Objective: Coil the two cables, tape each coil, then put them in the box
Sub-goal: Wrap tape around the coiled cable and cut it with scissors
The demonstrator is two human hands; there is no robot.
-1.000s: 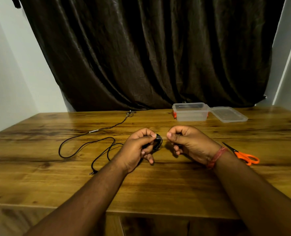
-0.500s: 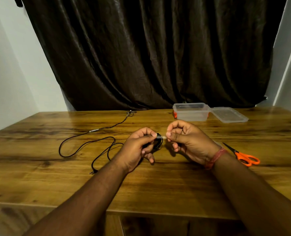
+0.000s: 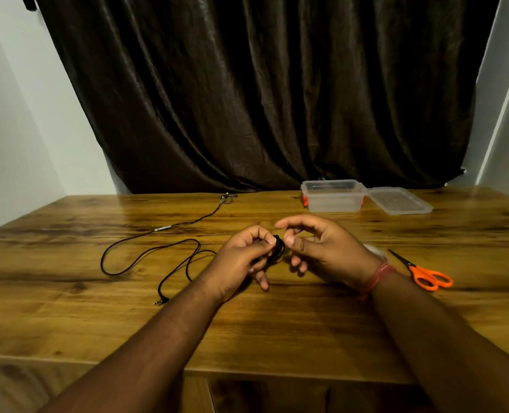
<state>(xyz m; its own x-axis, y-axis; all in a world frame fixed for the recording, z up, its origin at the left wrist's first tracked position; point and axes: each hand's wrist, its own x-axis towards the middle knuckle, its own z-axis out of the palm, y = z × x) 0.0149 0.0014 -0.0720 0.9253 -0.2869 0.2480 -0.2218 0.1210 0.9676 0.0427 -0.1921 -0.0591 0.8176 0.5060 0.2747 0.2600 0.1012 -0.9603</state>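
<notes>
**Coil held mid-table, second cable loose toward the left edge**

The left hand (image 3: 241, 257) gripped a small black coiled cable (image 3: 278, 250) between thumb and curled fingers, above the middle of the tabletop (image 3: 68, 323). The right hand (image 3: 321, 248) sat just beside it, thumb tip at the coil and forefinger arched over; whether it pinched tape or cable I could not tell. The loose black cable (image 3: 145, 254) sprawled from the far edge toward the left side, its plug near the left forearm. The clear box (image 3: 333, 198) stood at the far edge, right of centre, its lid (image 3: 399, 201) lying against its right side. Orange scissors (image 3: 426, 275) lay near the right wrist. Bare wood ran between hands and box, and along the near edge.
</notes>
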